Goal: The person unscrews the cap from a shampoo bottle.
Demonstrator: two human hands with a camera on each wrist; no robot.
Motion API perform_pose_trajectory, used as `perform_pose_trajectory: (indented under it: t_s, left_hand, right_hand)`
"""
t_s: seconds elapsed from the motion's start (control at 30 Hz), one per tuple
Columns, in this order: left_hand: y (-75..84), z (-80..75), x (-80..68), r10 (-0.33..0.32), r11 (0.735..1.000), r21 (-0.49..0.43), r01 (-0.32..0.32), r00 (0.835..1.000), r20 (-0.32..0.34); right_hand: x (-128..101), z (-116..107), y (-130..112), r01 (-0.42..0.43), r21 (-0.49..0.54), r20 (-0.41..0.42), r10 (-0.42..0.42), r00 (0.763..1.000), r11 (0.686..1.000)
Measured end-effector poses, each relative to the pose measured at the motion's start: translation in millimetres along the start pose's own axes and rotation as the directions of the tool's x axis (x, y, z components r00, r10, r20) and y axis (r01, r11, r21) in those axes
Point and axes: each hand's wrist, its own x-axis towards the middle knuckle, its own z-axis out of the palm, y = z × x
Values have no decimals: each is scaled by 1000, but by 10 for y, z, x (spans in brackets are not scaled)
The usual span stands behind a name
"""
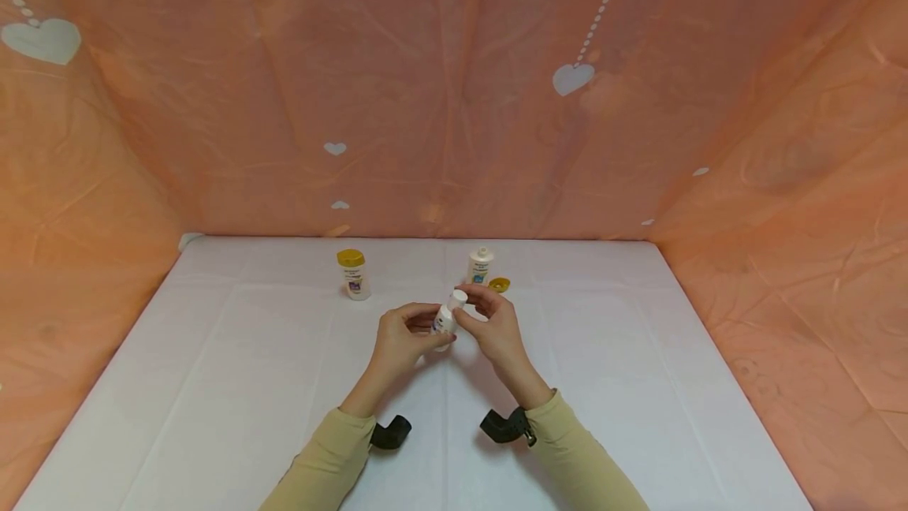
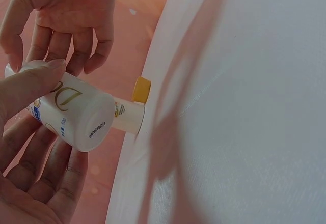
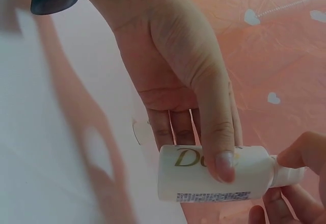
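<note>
Nearest: tan sleeves, with black wrist mounts (image 1: 390,432) hanging above the white table (image 1: 213,385). Past them both hands meet mid-table, lifted off the surface. Left hand (image 1: 406,335) is clenched round the body of a small white bottle (image 1: 447,315), thumb on top, fingers under. Right hand (image 1: 498,323) is curled, fingertips pinching the bottle's neck end. The bottle is held in the air between the two hands, tilted, neck up and away toward the right hand, base toward the person. The left wrist view shows its round base with a printed code (image 2: 84,122); the right wrist view shows gold lettering on its side (image 3: 214,173). The neck looks white, with no yellow cap on it. Farther back on the table: a bottle with yellow cap (image 1: 353,274) upright at left, an uncapped bottle (image 1: 480,265) upright at right, and a loose yellow cap (image 1: 500,285) just beside it. Behind everything is a pink backdrop with white hearts (image 1: 454,101).
</note>
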Motion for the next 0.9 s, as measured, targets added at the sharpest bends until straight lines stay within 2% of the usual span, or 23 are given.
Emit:
perform_pose_trajectory:
  t_s: [0.2,0.43,0.5,0.77,0.9]
  left_hand:
    - [-3,-7,-4,-5,1000,1,5,1000,-5]
    - [6,-10,-9,0,1000,21,0,1000,-10]
    - [5,-11,-9,6,1000,23,-6,1000,-8]
    - [-8,-9,-10,9,1000,13,-9,1000,-1]
    - [-16,-5,-12,11,1000,18,-11,1000,-8]
  right_hand:
    - [11,-4,102,27,-9,6,-27,1000,1000]
    - [-57,8,-150,45,16,40,-45,998,999]
    - [-56,11,-150,54,24,37,-55,998,998]
    - [-81,71,-215,-3,14,-66,4,998,1000]
    - [-83,89,-209,-10,28,-91,12,996,1000]
